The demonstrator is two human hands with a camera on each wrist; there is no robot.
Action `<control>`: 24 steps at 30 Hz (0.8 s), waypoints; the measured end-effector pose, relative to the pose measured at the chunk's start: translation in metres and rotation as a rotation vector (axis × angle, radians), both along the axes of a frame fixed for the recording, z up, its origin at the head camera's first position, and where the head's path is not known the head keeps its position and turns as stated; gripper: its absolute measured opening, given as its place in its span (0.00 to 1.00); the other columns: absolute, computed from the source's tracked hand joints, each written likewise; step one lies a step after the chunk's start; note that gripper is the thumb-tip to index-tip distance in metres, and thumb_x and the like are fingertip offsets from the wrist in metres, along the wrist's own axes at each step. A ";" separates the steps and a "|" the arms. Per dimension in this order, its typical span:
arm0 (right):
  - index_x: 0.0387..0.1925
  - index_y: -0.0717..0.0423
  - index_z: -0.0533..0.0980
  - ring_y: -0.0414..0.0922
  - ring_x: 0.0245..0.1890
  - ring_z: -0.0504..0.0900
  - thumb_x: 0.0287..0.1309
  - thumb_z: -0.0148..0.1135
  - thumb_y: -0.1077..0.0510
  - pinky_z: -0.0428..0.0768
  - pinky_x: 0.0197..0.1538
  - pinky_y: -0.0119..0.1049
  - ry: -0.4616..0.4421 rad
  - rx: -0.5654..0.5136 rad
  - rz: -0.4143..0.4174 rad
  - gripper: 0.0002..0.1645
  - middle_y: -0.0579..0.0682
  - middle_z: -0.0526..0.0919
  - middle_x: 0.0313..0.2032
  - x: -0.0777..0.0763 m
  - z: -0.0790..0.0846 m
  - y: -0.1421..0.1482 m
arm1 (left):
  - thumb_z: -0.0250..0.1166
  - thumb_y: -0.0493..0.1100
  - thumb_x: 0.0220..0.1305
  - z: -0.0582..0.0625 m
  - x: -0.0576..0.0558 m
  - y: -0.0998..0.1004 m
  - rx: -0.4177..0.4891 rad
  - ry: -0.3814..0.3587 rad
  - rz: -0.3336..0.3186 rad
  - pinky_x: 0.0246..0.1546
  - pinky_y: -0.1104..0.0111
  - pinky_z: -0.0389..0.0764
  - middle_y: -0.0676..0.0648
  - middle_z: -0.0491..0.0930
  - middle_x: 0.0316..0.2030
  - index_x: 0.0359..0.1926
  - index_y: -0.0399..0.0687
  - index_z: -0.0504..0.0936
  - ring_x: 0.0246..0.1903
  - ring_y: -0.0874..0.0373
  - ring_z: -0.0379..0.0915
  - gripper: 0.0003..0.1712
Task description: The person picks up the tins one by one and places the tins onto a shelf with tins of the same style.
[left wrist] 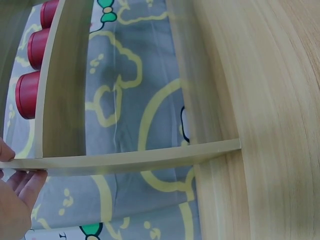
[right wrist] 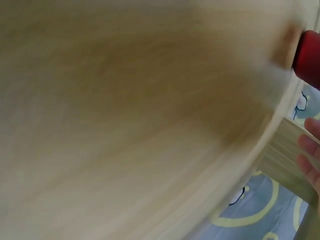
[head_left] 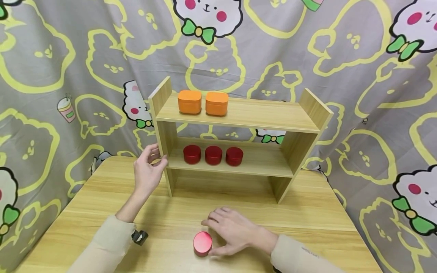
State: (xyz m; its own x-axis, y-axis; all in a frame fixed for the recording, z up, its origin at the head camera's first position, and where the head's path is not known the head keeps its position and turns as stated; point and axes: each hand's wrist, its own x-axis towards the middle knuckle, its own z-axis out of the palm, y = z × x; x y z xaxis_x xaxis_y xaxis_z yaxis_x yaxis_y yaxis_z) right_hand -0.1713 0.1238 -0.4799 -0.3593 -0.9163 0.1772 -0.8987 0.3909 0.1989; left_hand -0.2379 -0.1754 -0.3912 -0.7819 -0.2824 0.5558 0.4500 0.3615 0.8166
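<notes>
A wooden shelf (head_left: pixel 225 170) stands on the table, and my left hand (head_left: pixel 149 168) pinches the front edge of its left side panel. In the left wrist view, the thumb and fingers of that hand (left wrist: pixel 20 202) lie on opposite sides of the panel (left wrist: pixel 125 159). One round red tin (head_left: pixel 203 243) sits on the table in front of the shelf. Just right of it is my right hand (head_left: pixel 233 231), its fingers spread and its thumb close to the tin's side; whether they touch I cannot tell. The right wrist view shows part of the red tin (right wrist: pixel 309 59) and a few fingertips.
Three dark red tins (head_left: pixel 213 155) stand in a row on the middle board. Two orange boxes (head_left: pixel 189 102) are on the top board, toward the left. A patterned curtain (head_left: pixel 266 49) hangs behind and at both sides of the wooden table (head_left: pixel 317 223).
</notes>
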 end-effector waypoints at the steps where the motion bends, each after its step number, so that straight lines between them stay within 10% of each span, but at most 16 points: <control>1: 0.67 0.45 0.74 0.38 0.55 0.81 0.62 0.52 0.17 0.82 0.63 0.36 -0.001 0.005 0.005 0.48 0.40 0.83 0.52 0.000 0.000 -0.001 | 0.66 0.24 0.61 0.000 0.000 0.000 0.001 0.001 0.000 0.43 0.86 0.85 0.31 0.87 0.45 0.56 0.32 0.83 0.40 0.83 0.80 0.20; 24: 0.58 0.42 0.77 0.34 0.44 0.78 0.63 0.55 0.19 0.80 0.50 0.26 -0.022 -0.020 0.038 0.39 0.36 0.81 0.44 0.003 -0.015 -0.011 | 0.66 0.24 0.61 -0.001 -0.001 -0.001 -0.001 -0.011 0.004 0.43 0.87 0.84 0.31 0.87 0.45 0.56 0.32 0.82 0.40 0.84 0.79 0.20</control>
